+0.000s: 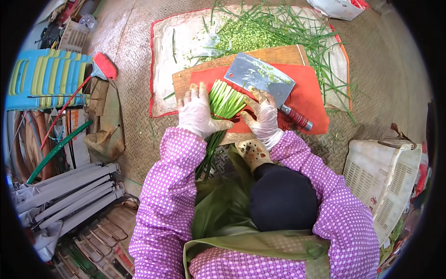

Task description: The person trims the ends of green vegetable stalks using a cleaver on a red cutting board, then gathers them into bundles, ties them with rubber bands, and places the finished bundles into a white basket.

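A bundle of cut green stems point(226, 99), likely garlic chives, lies on a red cloth or sheet point(312, 94) over a wooden cutting board point(278, 55). My left hand point(197, 113), in a thin whitish glove, flanks the bundle on the left, its thumb across the stems' lower part. Gloved too, my right hand point(263, 117) rests at the bundle's right edge, fingers bent and apart. Just beyond it lies a cleaver point(259, 78), green bits stuck to its blade and its red-banded handle toward the right. Dark green leaves point(210, 153) hang over the board's near edge.
Chopped green bits point(247, 35) and long loose leaves point(324, 45) cover part of a red-edged white woven sheet point(163, 69). A plastic crate point(369, 167) stands at right. Leftward are a red-headed brush point(105, 66), stacked stools point(45, 78) and metal bars point(76, 195).
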A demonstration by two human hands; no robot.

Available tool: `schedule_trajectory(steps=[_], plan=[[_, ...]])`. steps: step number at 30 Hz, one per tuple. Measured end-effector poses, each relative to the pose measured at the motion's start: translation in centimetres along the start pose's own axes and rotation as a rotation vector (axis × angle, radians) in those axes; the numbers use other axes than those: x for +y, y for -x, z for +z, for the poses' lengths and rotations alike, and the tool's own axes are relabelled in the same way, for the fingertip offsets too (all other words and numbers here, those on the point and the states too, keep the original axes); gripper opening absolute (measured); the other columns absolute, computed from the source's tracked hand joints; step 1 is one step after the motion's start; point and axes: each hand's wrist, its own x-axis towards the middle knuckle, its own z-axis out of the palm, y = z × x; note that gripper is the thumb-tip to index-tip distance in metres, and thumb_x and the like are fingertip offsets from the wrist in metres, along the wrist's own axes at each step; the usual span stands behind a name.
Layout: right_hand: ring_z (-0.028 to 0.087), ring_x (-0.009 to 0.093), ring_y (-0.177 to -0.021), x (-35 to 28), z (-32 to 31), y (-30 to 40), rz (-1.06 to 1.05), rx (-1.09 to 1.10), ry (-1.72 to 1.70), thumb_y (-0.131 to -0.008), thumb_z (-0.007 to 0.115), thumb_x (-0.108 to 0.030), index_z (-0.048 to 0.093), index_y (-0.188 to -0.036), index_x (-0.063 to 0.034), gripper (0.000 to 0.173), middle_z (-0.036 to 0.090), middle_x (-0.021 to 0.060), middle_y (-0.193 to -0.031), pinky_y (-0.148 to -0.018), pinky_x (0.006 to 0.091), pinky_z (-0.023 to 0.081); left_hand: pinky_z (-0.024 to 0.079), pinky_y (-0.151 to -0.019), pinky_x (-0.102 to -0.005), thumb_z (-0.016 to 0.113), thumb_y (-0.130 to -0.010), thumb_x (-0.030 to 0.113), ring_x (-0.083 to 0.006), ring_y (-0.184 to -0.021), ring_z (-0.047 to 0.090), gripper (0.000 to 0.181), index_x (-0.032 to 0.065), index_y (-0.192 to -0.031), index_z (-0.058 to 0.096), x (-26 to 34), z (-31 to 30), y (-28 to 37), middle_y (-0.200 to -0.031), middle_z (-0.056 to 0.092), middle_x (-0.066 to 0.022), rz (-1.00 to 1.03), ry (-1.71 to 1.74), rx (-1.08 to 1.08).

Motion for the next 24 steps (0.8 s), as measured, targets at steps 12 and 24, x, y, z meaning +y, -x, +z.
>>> schedule_trajectory(steps=[12,24], plan=[[0.054,0.024,-0.107,0.8,0.2,-1.8,0.296,-0.228,-0.915,-0.075,0.070,-0.006,0.066,-0.088,-0.0053,0.014,0.060,0.0120,-0.115,-0.095,0.0372,0.039,0.041,-0.099,-0.0352,0.090,-0.048,0.039,-0.0339,-0.120,0.048,0.130,-0.0053,-0.143,0.013,0.8,1.9,-1.8,-0.128,0.048,-0.0232,-0.010,0.362,-0.042],[0.060,0.013,-0.084,1.1,1.1,-2.6,0.712,-0.232,-1.123,-0.078,0.059,0.004,0.063,-0.101,0.0042,0.023,0.066,0.0073,-0.096,-0.079,0.0252,0.048,0.043,-0.095,-0.0389,0.087,-0.051,0.045,-0.0344,-0.115,0.052,0.125,-0.0022,-0.143,0.017,1.0,2.7,-1.6,-0.129,0.047,-0.0224,-0.024,0.348,-0.013]])
